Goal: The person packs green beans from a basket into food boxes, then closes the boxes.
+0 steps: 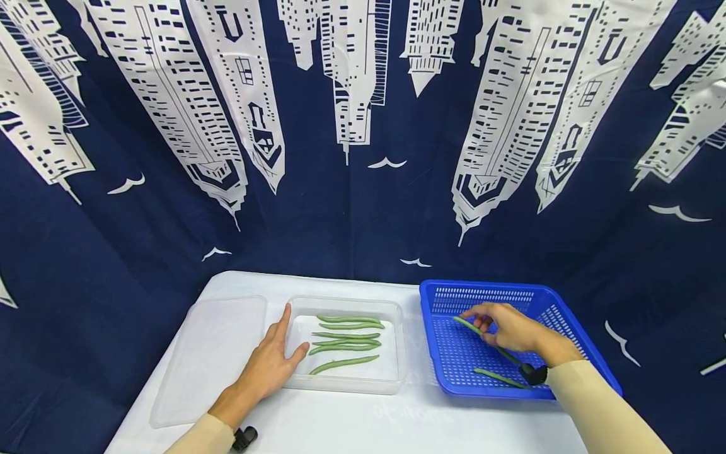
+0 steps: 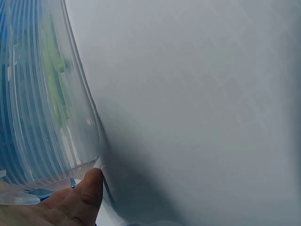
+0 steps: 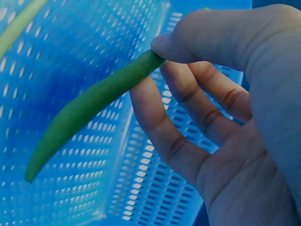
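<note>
In the head view, my right hand [image 1: 507, 325] is inside the blue basket [image 1: 428, 340], pinching a green bean [image 3: 94, 106] between thumb and fingers. The bean slants down past the hand, which partly covers it. Another green bean [image 1: 501, 378] lies on the basket floor near its front wall. My left hand [image 1: 269, 366] rests at the left edge of a clear plastic container [image 1: 368, 386], fingers extended and thumb over the rim. Several green beans [image 1: 346, 341] lie crosswise in that container. The left wrist view shows fingertips [image 2: 91, 186] against the container's outer corner.
A translucent flat lid [image 1: 210, 359] lies on the white table [image 1: 317, 422], left of the container. Behind the table hangs a dark blue curtain [image 1: 340, 233] printed with white buildings and birds. The basket stands at the table's right side.
</note>
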Motion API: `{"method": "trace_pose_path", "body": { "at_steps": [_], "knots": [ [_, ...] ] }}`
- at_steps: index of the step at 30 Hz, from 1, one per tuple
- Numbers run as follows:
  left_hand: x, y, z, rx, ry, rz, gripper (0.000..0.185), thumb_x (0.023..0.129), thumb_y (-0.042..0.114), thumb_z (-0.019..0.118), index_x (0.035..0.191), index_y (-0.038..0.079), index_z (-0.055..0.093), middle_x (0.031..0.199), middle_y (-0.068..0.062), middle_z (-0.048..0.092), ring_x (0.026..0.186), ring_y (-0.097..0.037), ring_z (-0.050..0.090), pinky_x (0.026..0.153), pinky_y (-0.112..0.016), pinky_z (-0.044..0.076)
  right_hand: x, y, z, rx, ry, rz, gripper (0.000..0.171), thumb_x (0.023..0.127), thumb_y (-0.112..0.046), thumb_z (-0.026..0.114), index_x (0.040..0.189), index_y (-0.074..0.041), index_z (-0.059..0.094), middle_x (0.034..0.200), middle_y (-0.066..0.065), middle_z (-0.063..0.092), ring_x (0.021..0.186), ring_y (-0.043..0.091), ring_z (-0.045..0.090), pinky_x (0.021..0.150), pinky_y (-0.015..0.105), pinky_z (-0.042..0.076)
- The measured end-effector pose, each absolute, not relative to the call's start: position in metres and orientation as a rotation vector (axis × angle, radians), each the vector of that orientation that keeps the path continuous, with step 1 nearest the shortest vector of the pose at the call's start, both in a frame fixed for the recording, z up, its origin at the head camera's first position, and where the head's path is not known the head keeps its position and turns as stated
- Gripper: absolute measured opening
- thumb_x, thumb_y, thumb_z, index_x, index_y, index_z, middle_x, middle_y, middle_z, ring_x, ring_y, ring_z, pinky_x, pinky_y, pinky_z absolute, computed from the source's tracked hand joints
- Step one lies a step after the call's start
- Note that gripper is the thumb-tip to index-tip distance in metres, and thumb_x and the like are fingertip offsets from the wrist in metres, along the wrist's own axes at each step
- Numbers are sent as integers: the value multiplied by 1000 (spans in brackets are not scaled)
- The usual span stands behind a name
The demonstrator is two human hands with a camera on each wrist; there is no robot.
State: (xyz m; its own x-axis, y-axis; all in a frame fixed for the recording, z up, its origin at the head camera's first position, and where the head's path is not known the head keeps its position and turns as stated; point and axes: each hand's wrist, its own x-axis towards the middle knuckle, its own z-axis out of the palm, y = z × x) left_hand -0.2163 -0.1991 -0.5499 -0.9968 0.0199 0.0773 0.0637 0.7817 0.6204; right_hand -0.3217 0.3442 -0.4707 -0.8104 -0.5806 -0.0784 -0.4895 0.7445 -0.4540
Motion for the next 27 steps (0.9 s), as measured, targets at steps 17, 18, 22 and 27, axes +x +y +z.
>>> {"method": "trace_pose_path", "body": {
  "at_steps": [17, 18, 22, 27],
  "knots": [
    [-215, -199, -549, -82, -2884, -1039, 102, 115, 48, 70, 190, 18, 8, 177, -33, 48, 159, -57, 57, 130, -74, 48, -310, 298, -430, -986, 2822, -503, 55, 97, 6, 84, 147, -18, 81, 118, -5, 79, 110, 15, 74, 102, 51, 70],
    [-215, -199, -549, -82, -2883, -1043, 102, 115, 48, 70, 190, 18, 8, 177, -33, 48, 159, -57, 57, 130, -74, 47, -310, 296, -429, -999, 2819, -504, 55, 97, 7, 84, 147, -18, 81, 118, -4, 79, 110, 15, 75, 101, 51, 70],
    [-214, -198, -549, -79, -2892, -1037, 101, 116, 47, 69, 190, 18, 7, 177, -33, 47, 159, -57, 57, 129, -74, 48, -306, 284, -423, -1047, 2801, -518, 55, 97, 9, 82, 146, -16, 81, 117, -2, 78, 105, 15, 74, 93, 41, 72],
    [-214, -198, -548, -79, -2900, -1017, 101, 116, 46, 70, 190, 17, 7, 177, -34, 47, 158, -58, 58, 129, -75, 48, -303, 265, -416, -1113, 2777, -528, 54, 98, 9, 82, 146, -14, 81, 118, 1, 78, 106, 15, 76, 86, 29, 70]
  ]
}}
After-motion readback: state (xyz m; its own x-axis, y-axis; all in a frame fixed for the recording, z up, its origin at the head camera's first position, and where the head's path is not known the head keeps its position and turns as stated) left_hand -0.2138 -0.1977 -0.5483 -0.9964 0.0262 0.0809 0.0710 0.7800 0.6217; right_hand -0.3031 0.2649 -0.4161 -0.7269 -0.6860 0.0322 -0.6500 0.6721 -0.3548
